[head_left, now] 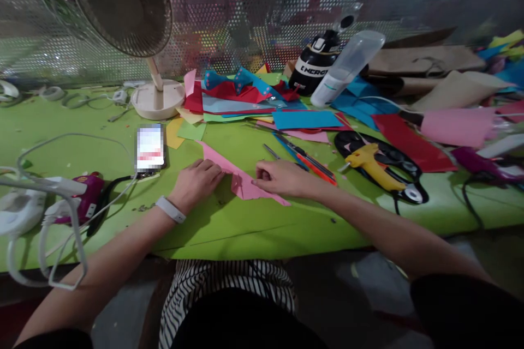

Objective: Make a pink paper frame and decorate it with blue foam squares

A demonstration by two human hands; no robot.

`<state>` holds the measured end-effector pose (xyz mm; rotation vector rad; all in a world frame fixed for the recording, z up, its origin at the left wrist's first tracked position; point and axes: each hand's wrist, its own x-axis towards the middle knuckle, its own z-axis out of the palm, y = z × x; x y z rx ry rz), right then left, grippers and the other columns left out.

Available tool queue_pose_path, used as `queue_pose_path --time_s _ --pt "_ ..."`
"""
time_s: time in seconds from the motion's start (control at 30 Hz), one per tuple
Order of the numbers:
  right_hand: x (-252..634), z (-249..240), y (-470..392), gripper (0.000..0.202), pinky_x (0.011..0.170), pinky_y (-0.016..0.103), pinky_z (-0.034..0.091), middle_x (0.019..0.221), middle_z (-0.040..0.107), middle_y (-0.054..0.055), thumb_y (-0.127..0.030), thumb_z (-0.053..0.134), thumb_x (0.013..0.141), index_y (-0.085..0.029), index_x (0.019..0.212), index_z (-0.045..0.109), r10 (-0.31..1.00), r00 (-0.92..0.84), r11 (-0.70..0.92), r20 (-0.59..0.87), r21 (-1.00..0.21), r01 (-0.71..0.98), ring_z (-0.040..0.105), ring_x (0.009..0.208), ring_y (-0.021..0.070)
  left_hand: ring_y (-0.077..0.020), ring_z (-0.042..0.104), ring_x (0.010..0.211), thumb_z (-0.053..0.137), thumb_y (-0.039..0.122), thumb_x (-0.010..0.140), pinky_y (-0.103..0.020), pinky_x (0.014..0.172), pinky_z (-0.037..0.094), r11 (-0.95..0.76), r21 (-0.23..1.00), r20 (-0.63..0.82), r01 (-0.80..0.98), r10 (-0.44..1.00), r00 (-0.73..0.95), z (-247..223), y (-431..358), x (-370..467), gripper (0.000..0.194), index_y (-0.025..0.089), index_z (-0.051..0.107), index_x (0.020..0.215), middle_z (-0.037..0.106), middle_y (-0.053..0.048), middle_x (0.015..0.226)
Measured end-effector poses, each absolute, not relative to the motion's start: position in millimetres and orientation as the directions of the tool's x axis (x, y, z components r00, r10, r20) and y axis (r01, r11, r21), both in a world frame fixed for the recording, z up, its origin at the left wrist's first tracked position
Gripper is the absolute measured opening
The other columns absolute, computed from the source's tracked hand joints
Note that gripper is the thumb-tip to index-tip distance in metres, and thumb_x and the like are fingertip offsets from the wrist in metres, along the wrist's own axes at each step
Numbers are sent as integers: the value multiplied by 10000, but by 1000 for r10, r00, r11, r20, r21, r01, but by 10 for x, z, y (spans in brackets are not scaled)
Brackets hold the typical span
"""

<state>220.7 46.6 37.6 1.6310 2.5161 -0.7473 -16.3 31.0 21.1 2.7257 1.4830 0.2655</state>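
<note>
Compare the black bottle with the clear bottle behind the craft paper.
The black bottle is opaque, while the clear bottle is see-through. The black bottle has a broad body; the clear bottle looks slimmer. The black bottle carries bold lettering on a white band, the clear bottle just a small greenish mark. Both are on the green table.

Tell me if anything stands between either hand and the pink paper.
Nothing visible does. The left hand and right hand both touch the pink paper; the orange cutter lies beyond the right hand, not between.
</note>
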Motion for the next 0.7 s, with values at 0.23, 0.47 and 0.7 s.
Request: queue_pose_path --time_s 0.23,0.47,0.7 --pt "1965 365 618 245 511 272 307 785 682 41 -446 567 861 -201 857 587 891 -417 338 -181 -348 874 579 652 171 -212 595 859 460 260 958 -315 687 473 -542 220 241 811 836 493 138 330 -177 218 169 658 967 679 -77 957" --pt "1928 258 700 215 527 269 362 793 685 56 -386 574 890 -172 864 587 855 -475 342 -210 -460 819 587 645 156 -169 571 755 532 249 917 -292 673 447 -537 425 331 729 842 427 77 410 -199 182 158 616 784 641 -60 813" --pt "1950 238 707 136 531 266 354 788 689 32 -323 591 846 -190 821 605 880 -443 312 -171 -495 811 582 638 146 -151 560 718 542 234 892 -277 644 421 -502 480 318 719 864 391 66 433 -201 153 170 584 759 636 -46 801"
